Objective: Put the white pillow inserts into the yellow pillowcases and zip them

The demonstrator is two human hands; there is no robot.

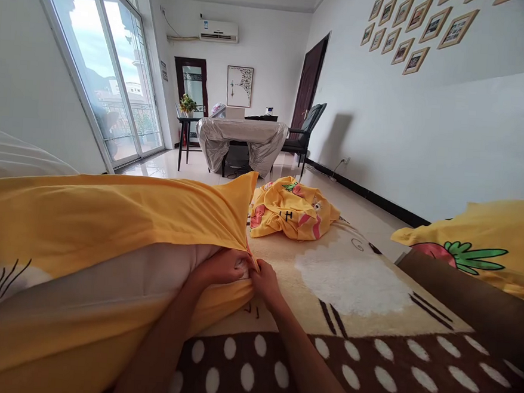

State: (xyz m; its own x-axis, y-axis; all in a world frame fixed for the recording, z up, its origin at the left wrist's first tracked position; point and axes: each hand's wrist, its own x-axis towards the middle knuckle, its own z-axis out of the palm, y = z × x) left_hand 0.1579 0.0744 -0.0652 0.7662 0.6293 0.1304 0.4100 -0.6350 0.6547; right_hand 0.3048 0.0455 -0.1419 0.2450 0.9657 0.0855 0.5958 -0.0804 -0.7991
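Two bare hands are in view, one left hand (225, 267) and one right hand (265, 279); their fingers (260, 268) are too tucked in to count. There are three yellow printed cloths: one cover (153, 207) around one white filling (140, 272), one crumpled bundle (294, 214) and one spread piece (505, 237). One rug (373, 276) and one draped desk (244, 132) show, plus one potted plant (188, 103). The walls have one air conditioner (218, 32), one large picture (239, 87), two dark-framed doors (309, 80), and eleven small frames (403, 10) seen whole, with several more cut off above.
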